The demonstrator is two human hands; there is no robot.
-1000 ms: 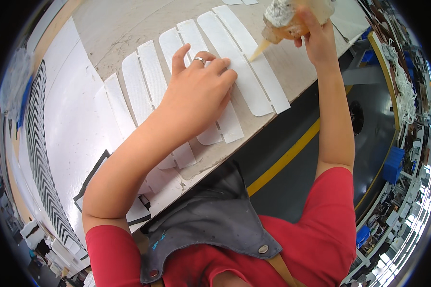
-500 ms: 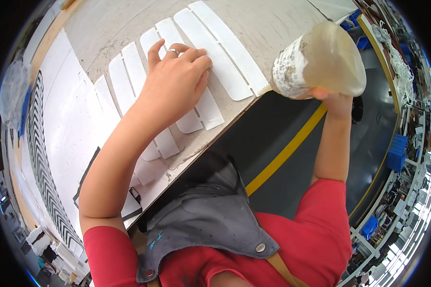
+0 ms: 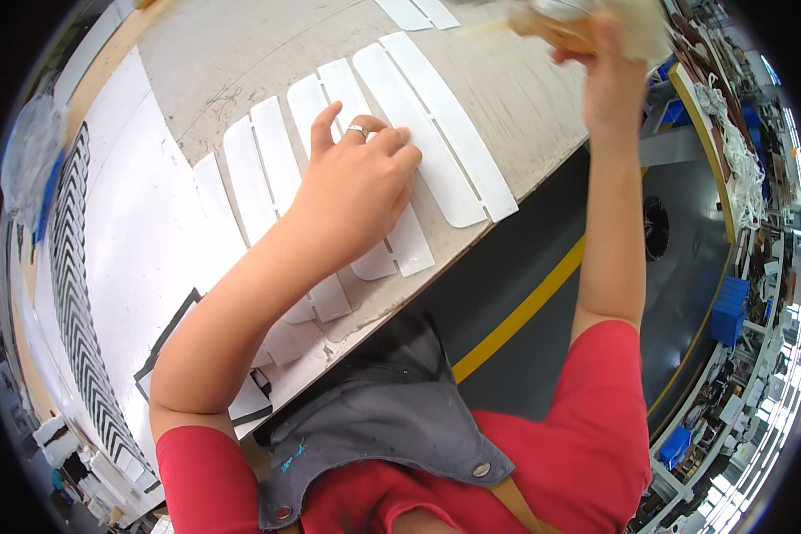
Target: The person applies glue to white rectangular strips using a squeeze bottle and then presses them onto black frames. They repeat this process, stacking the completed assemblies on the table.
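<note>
Bottle (image 3: 561, 32) swung higher since the earlier frame, blurred at upper right, gripped in right hand (image 3: 610, 76), left hand (image 3: 360, 178) loosely open on white strips (image 3: 414, 107).

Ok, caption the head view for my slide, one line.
Left hand over white strips on a table, right hand gripping a blurred nozzled bottle.

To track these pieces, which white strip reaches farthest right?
The right strip of the pair just right of your left hand; its lower end lies right of all others.
</note>
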